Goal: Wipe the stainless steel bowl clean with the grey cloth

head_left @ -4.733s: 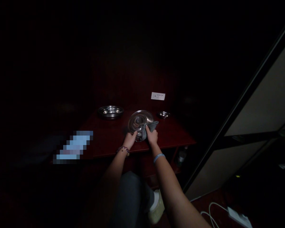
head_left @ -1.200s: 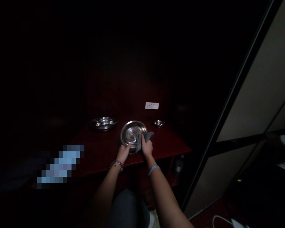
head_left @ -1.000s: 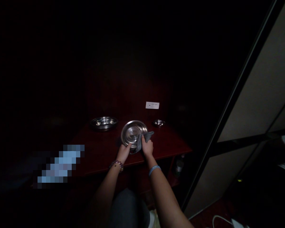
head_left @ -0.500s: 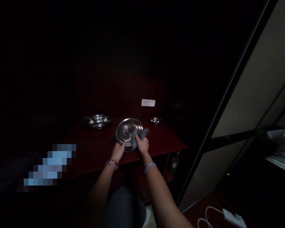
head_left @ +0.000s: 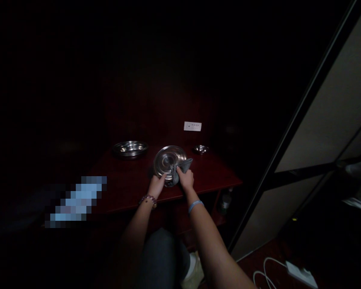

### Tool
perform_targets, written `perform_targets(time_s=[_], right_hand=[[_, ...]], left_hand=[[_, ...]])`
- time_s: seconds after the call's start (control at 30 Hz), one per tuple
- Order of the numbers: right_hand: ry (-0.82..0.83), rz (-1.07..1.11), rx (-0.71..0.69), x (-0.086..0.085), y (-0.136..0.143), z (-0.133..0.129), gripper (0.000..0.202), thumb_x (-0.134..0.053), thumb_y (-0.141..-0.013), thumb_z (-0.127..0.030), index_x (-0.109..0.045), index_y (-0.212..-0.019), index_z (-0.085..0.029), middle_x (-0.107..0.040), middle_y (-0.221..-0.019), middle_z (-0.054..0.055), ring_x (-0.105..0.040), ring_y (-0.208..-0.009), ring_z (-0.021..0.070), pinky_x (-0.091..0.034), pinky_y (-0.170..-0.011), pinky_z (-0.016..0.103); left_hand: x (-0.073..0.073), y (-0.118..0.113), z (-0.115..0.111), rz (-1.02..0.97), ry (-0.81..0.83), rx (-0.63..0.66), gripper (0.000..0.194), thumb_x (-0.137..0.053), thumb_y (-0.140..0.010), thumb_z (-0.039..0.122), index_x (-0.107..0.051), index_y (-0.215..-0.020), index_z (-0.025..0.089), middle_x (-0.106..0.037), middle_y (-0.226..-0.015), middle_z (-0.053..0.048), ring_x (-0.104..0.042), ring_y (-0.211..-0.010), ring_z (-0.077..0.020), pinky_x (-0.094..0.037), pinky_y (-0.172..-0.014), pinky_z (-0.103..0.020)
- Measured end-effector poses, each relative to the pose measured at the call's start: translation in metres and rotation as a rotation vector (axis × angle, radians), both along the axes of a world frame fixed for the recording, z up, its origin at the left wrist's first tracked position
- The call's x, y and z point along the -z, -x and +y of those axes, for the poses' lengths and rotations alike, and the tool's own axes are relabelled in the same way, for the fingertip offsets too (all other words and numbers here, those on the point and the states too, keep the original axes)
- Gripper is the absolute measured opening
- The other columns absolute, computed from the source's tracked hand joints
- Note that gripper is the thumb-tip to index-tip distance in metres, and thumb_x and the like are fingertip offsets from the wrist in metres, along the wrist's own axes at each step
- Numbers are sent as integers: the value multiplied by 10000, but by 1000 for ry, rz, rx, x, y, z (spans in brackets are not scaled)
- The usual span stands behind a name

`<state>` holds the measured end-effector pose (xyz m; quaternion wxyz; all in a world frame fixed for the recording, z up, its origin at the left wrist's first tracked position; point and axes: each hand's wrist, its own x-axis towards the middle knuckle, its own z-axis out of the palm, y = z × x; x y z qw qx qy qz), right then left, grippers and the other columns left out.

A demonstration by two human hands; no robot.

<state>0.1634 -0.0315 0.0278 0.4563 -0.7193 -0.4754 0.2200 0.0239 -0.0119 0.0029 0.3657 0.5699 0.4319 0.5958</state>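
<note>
A round shiny metal plate [head_left: 168,158] is held tilted above the dark red table [head_left: 219,176]. My left hand [head_left: 157,186] grips its lower left rim, thumb on the upper face. A grey cloth [head_left: 185,164] lies folded over the plate's lower right edge, and my right hand [head_left: 185,179] is closed on it there. Back left on the table sit stacked metal plates [head_left: 130,149]. A small metal bowl [head_left: 201,149] stands at the back right.
A white socket panel [head_left: 193,126] is on the back wall. Below the tabletop, a bottle [head_left: 225,202] stands on a shelf. On the floor at right lie a white power strip [head_left: 301,275] and cable. A pixelated bright patch shows at left.
The whole view has shifted, so everything appears slightly further right and higher. Both hands keep their hold on the plate and cloth, with little change between them.
</note>
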Motion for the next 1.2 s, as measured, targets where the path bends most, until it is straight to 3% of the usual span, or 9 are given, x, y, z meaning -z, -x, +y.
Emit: perform_targets(time_s=[0.27,0.5,0.9,1.07,1.2], right_hand=[[-41,-11,-10,-1,0,-2,526,-599,-815,-578,-650,-1168,-191,-707,-1121,114,-664,-1058,248,-492,-898,320],[-83,-26,-76,-2,-3,-7,651,-671,-763,-568,-522,-1309,-244,-700,-1148,76,-658,-1073,238,-490,-902,320],[-82,-6,-11,2,0,-3,700,-678,-760,-548,-481,-1333,-197,-694,-1146,114,-659,-1067,252,-493,-906,338],[-193,103,36,6,1,1,457,-531,-869,-548,-648,-1157,-213,-721,-1092,96,-670,-1041,227,-496,-878,296],[-168,113,52,5,0,1,483,-479,-884,-589,-726,-995,-189,-744,-991,122,-691,-985,257,-507,-839,309]], left_hand=[[2,-1,1,-10,14,21,367,-604,-772,261,-665,-1112,138,-696,-1172,-108,-627,-1137,-233,-426,-1045,-381],[-4,0,-6,15,16,35,339,-581,-789,234,-664,-1099,125,-695,-1172,-116,-621,-1147,-232,-434,-1035,-353],[-3,0,-6,25,-6,22,376,-588,-771,253,-649,-1120,127,-694,-1173,-118,-630,-1126,-237,-430,-1034,-364],[-1,1,-1,29,20,27,392,-617,-756,278,-657,-1112,121,-679,-1199,-130,-587,-1191,-259,-403,-1063,-380],[-3,0,-1,-37,6,17,457,-635,-752,305,-632,-1169,117,-651,-1250,-132,-576,-1204,-253,-384,-1080,-377]])
